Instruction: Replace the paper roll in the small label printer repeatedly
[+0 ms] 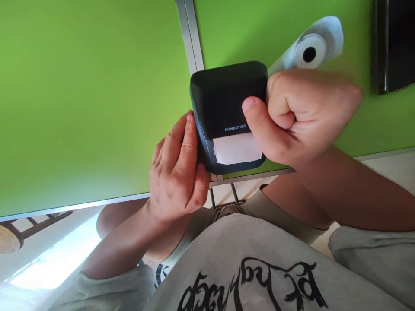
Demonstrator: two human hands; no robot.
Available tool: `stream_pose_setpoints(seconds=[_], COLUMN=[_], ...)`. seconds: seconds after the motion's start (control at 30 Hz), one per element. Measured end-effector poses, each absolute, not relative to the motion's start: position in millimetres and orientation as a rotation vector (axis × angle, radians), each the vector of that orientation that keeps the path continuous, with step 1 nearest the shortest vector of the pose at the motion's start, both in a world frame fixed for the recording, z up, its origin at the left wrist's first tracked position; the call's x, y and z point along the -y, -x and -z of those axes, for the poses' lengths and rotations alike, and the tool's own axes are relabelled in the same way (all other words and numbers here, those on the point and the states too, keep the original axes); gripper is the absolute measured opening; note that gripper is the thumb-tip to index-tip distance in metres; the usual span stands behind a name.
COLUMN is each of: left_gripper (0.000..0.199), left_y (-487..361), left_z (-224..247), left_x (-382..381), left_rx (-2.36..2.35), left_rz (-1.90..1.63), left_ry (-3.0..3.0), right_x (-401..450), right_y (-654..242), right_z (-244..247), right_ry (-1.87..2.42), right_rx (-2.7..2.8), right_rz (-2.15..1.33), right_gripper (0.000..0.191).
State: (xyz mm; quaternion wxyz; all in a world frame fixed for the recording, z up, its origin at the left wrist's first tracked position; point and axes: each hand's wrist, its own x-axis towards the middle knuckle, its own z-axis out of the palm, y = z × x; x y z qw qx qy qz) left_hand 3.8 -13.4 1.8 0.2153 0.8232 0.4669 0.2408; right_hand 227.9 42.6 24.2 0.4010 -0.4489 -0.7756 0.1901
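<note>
Holding the black printer (223,99) between both hands, I have left hand (177,172) on its left side, right hand (301,121) on its right, long axis running away from me, white roll (320,52) just beyond on the right.

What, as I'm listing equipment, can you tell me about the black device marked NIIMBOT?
The black device is boxy with rounded corners and looks like plastic: a dark lid, apparently closed, over a bluish-dark body. Pale lettering sits above white paper at the end nearer the person. It is over the green table's metal seam, near the edge; whether it rests there is unclear. The left hand touches its side; the right hand's thumb presses its top.
</note>
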Motion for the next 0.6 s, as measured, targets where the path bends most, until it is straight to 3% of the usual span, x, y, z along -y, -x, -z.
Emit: stream_pose_setpoints(seconds=[0.13, 0.33, 0.6], left_gripper=[0.076, 0.113, 0.103], left_y=[-3, -5, -3], left_z=[1, 8, 7], left_x=[16, 15, 8], left_rx=[-1.289, -1.376, -1.337], left_rz=[-0.616, -0.65, -0.702], left_ry=[-2.317, -2.341, -2.356], right_x=[-44, -43, -49], right_y=[-228, -227, -231], right_z=[-24, -20, -3], right_ry=[1.135, 1.1, 0.86], right_rx=[1.961, 1.857, 1.718], right_rz=[-0.468, -0.617, -0.737], right_gripper=[0.049, 0.046, 0.042])
